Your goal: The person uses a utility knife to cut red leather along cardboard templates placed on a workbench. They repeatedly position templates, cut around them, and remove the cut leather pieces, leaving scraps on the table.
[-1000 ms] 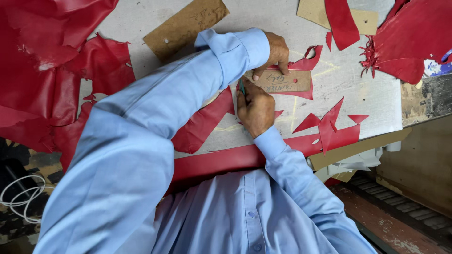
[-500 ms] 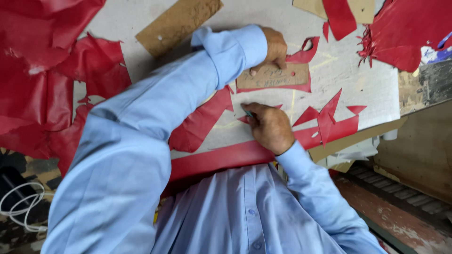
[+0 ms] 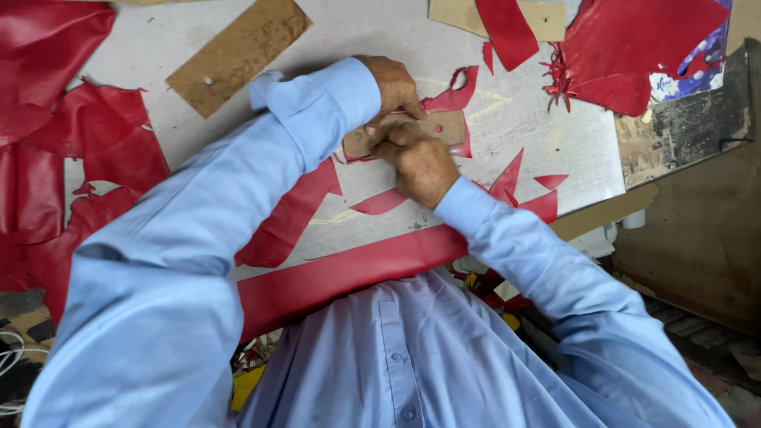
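Observation:
A small brown cardboard template (image 3: 442, 127) with a punched hole lies on a piece of red leather (image 3: 456, 95) on the grey worktable (image 3: 523, 119). My left hand (image 3: 392, 83) reaches over from the left and presses its fingertips on the template's upper edge. Against the template's lower left edge, my right hand (image 3: 420, 162) is closed around a small cutting tool that is almost hidden in the fist. Both arms wear light blue sleeves. A long red leather strip (image 3: 349, 273) lies along the near table edge against my body.
Red leather offcuts (image 3: 523, 186) lie right of my hands, and larger red sheets (image 3: 47, 150) pile up at the left. Another cardboard template (image 3: 238, 51) lies at the upper left. More red pieces (image 3: 634, 47) sit at the upper right by a dark wooden bench (image 3: 690, 127).
My right hand has moved up from the lower offcuts to the template's lower edge, close under the left hand. The left hand stays on the template.

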